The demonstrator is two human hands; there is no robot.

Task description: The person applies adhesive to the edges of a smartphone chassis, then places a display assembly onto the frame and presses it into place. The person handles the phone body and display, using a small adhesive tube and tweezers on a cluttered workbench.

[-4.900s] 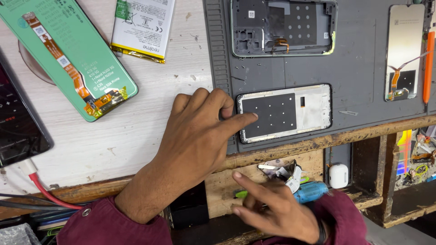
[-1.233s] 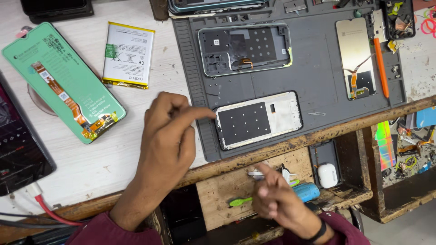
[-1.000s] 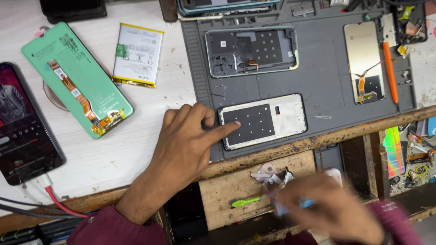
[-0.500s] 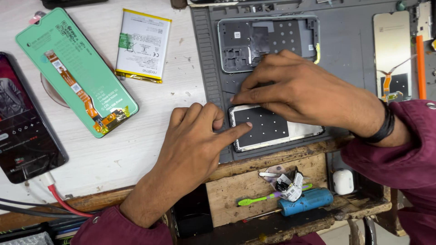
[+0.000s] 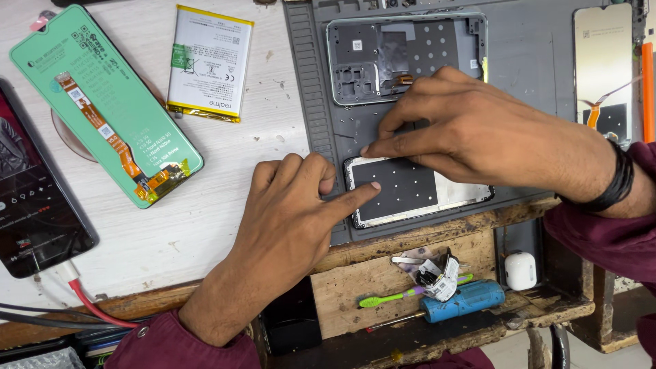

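Apparently left hand (image 5: 287,225) fingertip pins the white-framed black phone panel (image 5: 417,190) steady on the grey mat (image 5: 526,82) while right hand (image 5: 478,130) pinches its far-left corner.

matt grey rubbery mat (image 5: 547,82), rough worn wooden bench edge (image 5: 410,239), glossy green plastic-looking panel (image 5: 102,102).
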